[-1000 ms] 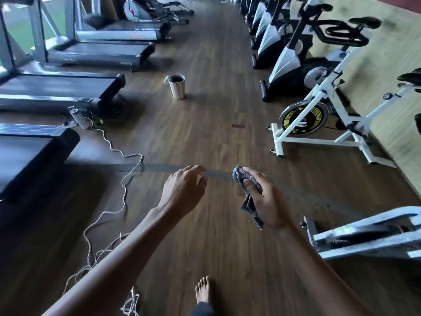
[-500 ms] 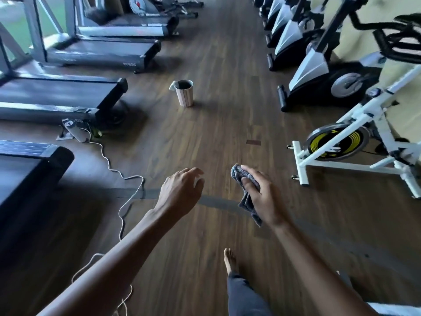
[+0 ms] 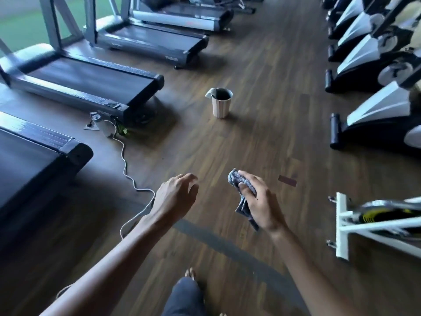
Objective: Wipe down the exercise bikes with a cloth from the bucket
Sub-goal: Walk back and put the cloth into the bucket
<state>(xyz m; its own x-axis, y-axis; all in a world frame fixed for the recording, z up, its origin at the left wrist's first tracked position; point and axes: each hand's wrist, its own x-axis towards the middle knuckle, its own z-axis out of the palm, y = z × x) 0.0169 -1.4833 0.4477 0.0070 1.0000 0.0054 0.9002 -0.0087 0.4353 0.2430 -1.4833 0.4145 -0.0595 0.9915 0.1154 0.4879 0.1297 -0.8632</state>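
My right hand (image 3: 262,206) grips a crumpled grey cloth (image 3: 242,202), which hangs down past my palm. My left hand (image 3: 176,197) is held out beside it, empty, with its fingers loosely curled and apart. A pale ribbed bucket (image 3: 220,108) stands on the wooden floor straight ahead, well beyond both hands, with a light cloth draped over its left rim. A white spin bike with a yellow and black flywheel (image 3: 373,218) is at the right, close to my right hand. Black and white exercise bikes (image 3: 376,110) line the right side further on.
Treadmills (image 3: 86,87) line the left side, the nearest one (image 3: 34,160) beside my left arm. A white cable (image 3: 127,176) snakes across the floor from a socket by the treadmills. My knee and bare foot (image 3: 189,290) show at the bottom.
The view has moved forward along the aisle: the bucket is closer and the spin bike has slid to the right edge. My hands keep the same pose, the cloth still gripped.
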